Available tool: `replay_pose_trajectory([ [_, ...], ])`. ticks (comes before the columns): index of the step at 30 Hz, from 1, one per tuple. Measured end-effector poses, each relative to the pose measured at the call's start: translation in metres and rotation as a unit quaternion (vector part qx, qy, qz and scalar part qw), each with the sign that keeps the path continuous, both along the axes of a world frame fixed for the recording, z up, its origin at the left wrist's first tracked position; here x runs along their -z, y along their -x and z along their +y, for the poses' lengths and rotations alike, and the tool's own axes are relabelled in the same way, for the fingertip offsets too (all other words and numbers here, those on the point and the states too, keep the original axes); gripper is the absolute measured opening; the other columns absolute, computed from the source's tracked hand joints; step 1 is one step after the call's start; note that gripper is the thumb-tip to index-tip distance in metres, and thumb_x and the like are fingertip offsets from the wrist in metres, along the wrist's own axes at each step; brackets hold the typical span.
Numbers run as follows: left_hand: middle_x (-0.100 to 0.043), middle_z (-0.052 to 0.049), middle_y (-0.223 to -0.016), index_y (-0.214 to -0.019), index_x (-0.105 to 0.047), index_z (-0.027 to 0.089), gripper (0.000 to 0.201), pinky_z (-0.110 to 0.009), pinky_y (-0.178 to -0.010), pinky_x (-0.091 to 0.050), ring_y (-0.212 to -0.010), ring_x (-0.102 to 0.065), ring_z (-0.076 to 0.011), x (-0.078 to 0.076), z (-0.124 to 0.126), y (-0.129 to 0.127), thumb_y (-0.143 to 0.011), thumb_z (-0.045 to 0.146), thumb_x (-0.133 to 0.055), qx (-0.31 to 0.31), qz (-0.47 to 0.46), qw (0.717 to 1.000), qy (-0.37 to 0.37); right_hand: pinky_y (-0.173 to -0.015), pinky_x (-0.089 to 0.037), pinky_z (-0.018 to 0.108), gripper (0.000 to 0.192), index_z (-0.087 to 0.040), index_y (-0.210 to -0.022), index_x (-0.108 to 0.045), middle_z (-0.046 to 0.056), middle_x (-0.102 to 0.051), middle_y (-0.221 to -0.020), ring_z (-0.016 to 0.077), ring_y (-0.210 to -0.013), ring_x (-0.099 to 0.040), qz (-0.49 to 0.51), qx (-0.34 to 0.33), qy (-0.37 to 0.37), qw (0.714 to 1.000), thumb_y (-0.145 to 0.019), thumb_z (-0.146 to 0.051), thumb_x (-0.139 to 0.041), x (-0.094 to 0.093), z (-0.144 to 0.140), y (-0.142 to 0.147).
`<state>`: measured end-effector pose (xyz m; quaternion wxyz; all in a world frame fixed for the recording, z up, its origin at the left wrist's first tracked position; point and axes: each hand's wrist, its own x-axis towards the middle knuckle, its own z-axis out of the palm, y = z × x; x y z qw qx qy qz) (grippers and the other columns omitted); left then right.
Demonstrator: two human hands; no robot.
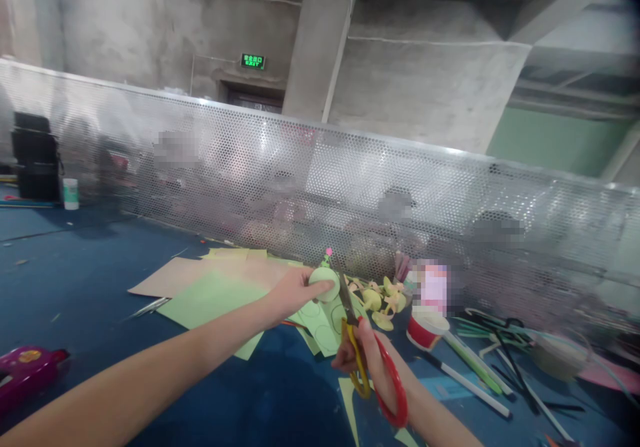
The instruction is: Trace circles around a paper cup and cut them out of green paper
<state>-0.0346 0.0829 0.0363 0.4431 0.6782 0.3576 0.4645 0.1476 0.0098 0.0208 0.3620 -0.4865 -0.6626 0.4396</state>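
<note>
Between the thumb and fingers of my left hand is a pale green paper circle. My right hand grips a pair of scissors with one yellow and one red handle loop. The blades point up and away, close to the right side of the circle; whether they touch it I cannot tell. Below lies a green sheet with circles drawn on it. Larger sheets of green paper and pinkish paper are spread to the left of my hands.
Yellow paper pieces lie beside a red and white paper cup. Several pens and sticks, including a white marker, lie at right. A purple glue gun is at far left. A perforated metal divider runs along the back.
</note>
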Motion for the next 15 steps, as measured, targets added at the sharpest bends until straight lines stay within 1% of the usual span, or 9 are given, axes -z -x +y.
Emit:
replay_pose_trajectory([
  [2,-0.068,-0.006,-0.076,-0.087,-0.069,0.011,0.039,-0.028,-0.067,-0.043,-0.070,-0.058,-0.0175,-0.001,0.000,0.000,-0.076,0.049,-0.066,0.000,0.001,1.000,0.003,-0.072,-0.057,0.036,0.072,-0.023,-0.058,-0.046,0.010,-0.062,-0.064,0.0234,-0.068,-0.067,0.001,0.001,0.007,1.000,-0.069,-0.091,-0.029,-0.002,0.000,0.001],
  [5,-0.069,-0.006,-0.077,-0.086,-0.069,0.012,0.039,-0.028,-0.067,-0.044,-0.069,-0.059,-0.0179,-0.002,-0.002,0.000,-0.075,0.049,-0.066,-0.001,0.003,1.000,0.012,-0.070,-0.057,0.036,0.068,-0.023,-0.056,-0.045,0.008,-0.060,-0.060,0.0229,-0.065,-0.066,0.004,0.009,0.007,1.000,-0.072,-0.089,-0.031,-0.002,0.000,0.001],
  [11,-0.069,-0.007,-0.078,-0.085,-0.070,0.012,0.040,-0.029,-0.067,-0.044,-0.071,-0.060,-0.0191,-0.004,-0.003,0.000,-0.074,0.050,-0.066,0.004,0.004,1.000,0.013,-0.059,-0.054,0.034,0.065,-0.024,-0.053,-0.044,0.000,-0.046,-0.046,0.0221,-0.053,-0.065,0.018,0.027,-0.006,0.999,-0.076,-0.084,-0.035,0.009,0.004,0.000],
  [15,-0.069,-0.007,-0.076,-0.084,-0.070,0.011,0.040,-0.029,-0.067,-0.044,-0.070,-0.059,-0.0186,-0.004,-0.002,0.000,-0.073,0.050,-0.067,0.009,-0.002,1.000,0.013,-0.053,-0.051,0.031,0.068,-0.023,-0.049,-0.044,0.000,-0.044,-0.041,0.0221,-0.049,-0.065,0.017,0.029,-0.013,0.999,-0.080,-0.081,-0.033,0.014,0.004,-0.002],
])
